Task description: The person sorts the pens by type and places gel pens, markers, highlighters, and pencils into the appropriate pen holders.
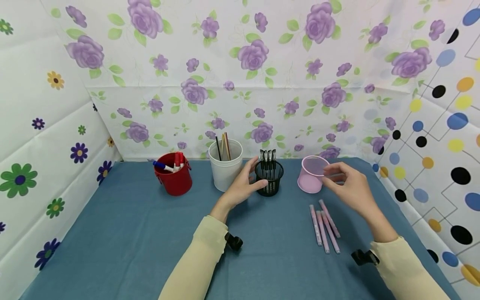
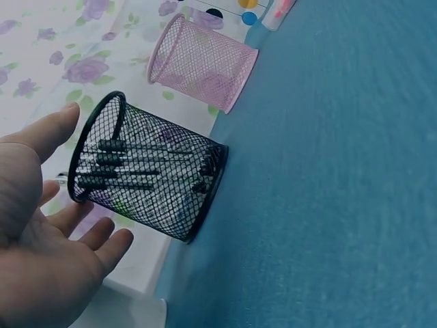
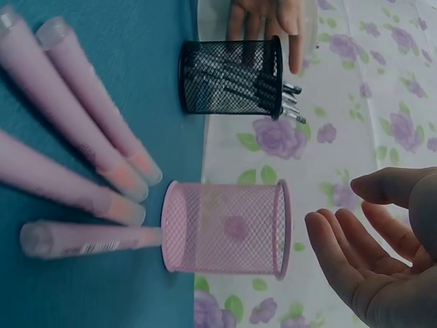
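My left hand is beside the black mesh pen cup, thumb and fingers spread about its near and left sides. In the left wrist view the fingers look apart from the mesh. Several black pens stand in that cup. Farther right, my right hand hovers by the rim of a pink mesh cup, fingers loosely bent and holding nothing. The right wrist view shows a gap between the fingertips and this pink cup, which has nothing inside. Several pink marker-like pens lie loose before it.
A white bucket with a few pencils stands left of the black cup. Farther left is a red bucket holding red and blue markers. Blue cloth covers the table; patterned sheets enclose the back and sides.
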Tool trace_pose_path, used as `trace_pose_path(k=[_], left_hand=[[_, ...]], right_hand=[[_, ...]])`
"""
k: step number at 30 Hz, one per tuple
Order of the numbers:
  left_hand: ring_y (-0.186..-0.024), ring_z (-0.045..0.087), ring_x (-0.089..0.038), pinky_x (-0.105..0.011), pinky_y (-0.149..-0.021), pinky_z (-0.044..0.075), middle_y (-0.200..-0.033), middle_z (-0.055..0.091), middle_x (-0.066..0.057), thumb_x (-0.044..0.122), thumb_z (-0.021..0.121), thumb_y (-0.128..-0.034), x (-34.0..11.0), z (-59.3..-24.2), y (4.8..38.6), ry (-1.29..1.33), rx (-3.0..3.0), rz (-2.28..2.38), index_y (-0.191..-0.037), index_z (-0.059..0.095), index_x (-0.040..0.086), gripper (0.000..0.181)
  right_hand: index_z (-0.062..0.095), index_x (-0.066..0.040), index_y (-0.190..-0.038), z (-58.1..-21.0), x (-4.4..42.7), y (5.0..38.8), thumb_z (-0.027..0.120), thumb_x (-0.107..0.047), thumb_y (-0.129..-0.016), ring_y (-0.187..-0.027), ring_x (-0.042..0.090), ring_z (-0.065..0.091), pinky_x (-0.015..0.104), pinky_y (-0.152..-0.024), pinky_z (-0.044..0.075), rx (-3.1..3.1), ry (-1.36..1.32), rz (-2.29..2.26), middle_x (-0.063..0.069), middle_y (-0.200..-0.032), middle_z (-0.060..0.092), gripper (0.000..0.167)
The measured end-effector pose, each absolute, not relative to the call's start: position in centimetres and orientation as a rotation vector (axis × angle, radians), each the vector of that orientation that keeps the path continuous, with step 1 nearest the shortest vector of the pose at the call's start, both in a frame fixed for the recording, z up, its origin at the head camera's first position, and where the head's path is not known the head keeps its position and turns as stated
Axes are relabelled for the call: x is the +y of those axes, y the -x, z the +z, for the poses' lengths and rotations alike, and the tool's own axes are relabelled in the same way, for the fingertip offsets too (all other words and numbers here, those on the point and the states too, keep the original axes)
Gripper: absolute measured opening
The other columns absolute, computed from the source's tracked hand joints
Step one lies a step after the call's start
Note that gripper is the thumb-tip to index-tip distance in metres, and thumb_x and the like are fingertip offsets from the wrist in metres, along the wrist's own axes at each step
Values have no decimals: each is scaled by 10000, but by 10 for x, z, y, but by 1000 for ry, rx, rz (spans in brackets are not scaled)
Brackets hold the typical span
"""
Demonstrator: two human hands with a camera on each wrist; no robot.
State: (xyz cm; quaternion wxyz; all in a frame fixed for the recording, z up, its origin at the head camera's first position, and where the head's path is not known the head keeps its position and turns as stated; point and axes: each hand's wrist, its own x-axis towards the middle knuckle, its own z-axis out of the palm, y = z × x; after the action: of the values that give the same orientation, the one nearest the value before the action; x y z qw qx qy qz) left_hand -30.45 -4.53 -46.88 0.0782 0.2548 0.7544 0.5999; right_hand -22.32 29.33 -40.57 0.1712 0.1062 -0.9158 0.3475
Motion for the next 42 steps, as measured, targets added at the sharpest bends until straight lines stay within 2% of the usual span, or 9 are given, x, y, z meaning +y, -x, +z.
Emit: trace_pose_path(k=[7,9,13,16,22,28,30,37,42], left_hand=[[-1632,178,-280,-593,-1284,262,-1772,176,-34,241,700,-1056,-45,-458,299,-799,2344,1733,-1720,152,211,862],[-1630,190,-276,-575,-1281,284,-1769,186,-32,275,708,-1051,-45,-454,297,-801,2384,1701,-1721,158,204,869],[-1619,224,-275,-566,-1276,293,-1754,229,-49,324,715,-1044,-45,-445,292,-806,2492,1614,-1714,200,210,853],[-1604,258,-285,-580,-1270,290,-1734,272,-73,335,717,-1042,-44,-437,289,-813,2566,1548,-1707,233,206,832],[-1582,294,-329,-612,-1246,321,-1718,302,-96,353,719,-1040,-41,-426,282,-842,2628,1522,-1698,268,184,816],[-1506,417,-325,-501,-1152,478,-1686,369,-103,296,714,-1048,-30,-421,275,-933,2566,1629,-1679,314,152,761],[-1476,458,-318,-467,-1132,495,-1672,399,-83,299,707,-1053,-26,-420,273,-949,2533,1661,-1679,317,168,749],[-1453,501,-242,-372,-1153,477,-1659,429,-14,311,702,-1055,-8,-421,268,-944,2435,1685,-1681,297,254,748],[-1471,494,-277,-367,-1181,458,-1659,428,-43,307,713,-1049,10,-422,265,-953,2400,1691,-1685,289,251,766]], right_hand=[[707,-103,-1270,-409,306,213,787,-218,-992,-980,315,750,215,-715,575,-2622,-278,967,122,-1178,733,311],[709,-115,-1259,-410,309,211,791,-228,-990,-960,231,749,214,-714,576,-2627,-275,951,110,-1176,736,303],[704,-140,-1259,-412,318,207,796,-240,-987,-912,-46,672,207,-708,571,-2635,-272,933,86,-1175,740,304],[699,-148,-1266,-414,326,203,796,-247,-988,-892,-146,615,202,-692,569,-2637,-270,936,83,-1175,741,311],[691,-141,-1286,-418,337,197,795,-245,-989,-902,-143,616,209,-670,570,-2642,-281,942,95,-1185,739,332],[682,-126,-1306,-419,341,193,795,-232,-989,-906,-116,629,224,-666,577,-2651,-289,944,109,-1197,731,353],[682,-124,-1308,-419,341,192,797,-230,-987,-900,-133,619,231,-660,578,-2652,-289,940,114,-1196,731,357],[680,-107,-1325,-421,341,186,812,-212,-973,-903,-47,679,238,-646,576,-2674,-273,921,123,-1204,735,390],[686,-115,-1314,-424,342,180,818,-214,-968,-900,-34,688,236,-650,578,-2677,-262,925,118,-1195,738,383]])
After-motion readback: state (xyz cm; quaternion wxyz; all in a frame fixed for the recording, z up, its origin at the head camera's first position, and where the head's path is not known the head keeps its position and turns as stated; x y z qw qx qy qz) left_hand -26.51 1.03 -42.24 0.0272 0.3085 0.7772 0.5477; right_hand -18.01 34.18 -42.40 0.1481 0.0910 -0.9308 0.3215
